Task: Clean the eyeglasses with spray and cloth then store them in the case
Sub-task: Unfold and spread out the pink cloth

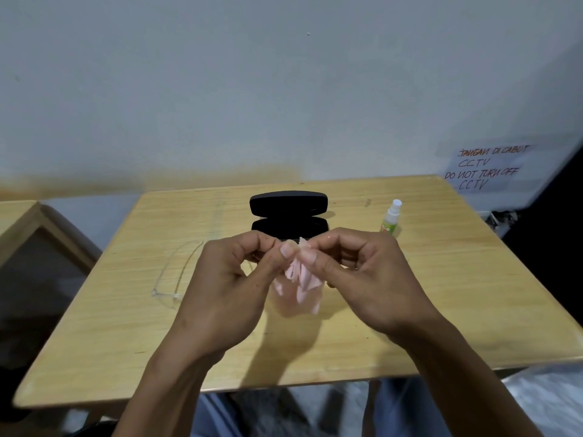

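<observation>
Head view: left hand and right hand pinch a crumpled pale pink cloth between thumbs and forefingers. Clear-framed eyeglasses lie left of the fingers; an open black hard case sits beyond them, a small white-capped spray bottle beyond-right, on the light wooden table.

on the table before me, the open case sits at the far middle, the spray bottle upright to its right, well apart. the eyeglasses lie to the left. my left hand and right hand meet above the centre, the cloth hanging between them, nearer me than the case.
</observation>
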The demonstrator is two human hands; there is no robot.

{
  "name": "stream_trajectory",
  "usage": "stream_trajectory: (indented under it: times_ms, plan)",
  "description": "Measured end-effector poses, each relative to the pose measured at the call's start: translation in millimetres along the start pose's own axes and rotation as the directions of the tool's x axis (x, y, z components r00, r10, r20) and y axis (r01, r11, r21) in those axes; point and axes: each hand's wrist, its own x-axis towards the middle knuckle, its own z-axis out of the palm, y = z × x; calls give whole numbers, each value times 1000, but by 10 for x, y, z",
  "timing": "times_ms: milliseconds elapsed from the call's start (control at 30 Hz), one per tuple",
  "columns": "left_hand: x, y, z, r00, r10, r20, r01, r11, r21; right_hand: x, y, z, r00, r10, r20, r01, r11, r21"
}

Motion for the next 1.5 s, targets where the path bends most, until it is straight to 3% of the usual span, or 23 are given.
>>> stream_trajectory:
  times_ms: [267,467,600,767,900,1133,1267,1367,1500]
  plan:
    - [23,-67,-44,999,-39,-32,37,998,-52,18,-11,-69,986,165,-38,-155,969,190]
    - [48,-93,-33,996,-47,-78,42,997,-67,11,-9,-92,985,112,-132,-100,990,99]
    - [63,-67,-26,998,-2,-60,4,1000,31,33,-53,-134,986,45,-160,-38,998,47]
    - [62,-1,-2,993,99,57,-106,985,139,84,-141,-159,981,7,-192,-2,1000,25]
    - [65,-1,-20,989,140,49,-148,946,288,102,-189,-247,979,-34,-200,23,998,-55]
    - [107,-38,81,996,2,94,-1,1000,-11,82,-247,-232,993,41,-110,-41,999,1]
    - [120,-46,86,998,37,54,-35,999,-30,6,-129,-182,993,121,-17,-122,985,-124]
    - [125,-42,57,998,51,40,-50,998,-30,-41,-49,-110,993,110,37,-103,983,-153]
    - [115,-64,31,998,38,42,-35,997,-73,-39,-26,-66,999,42,-17,-44,990,-135]
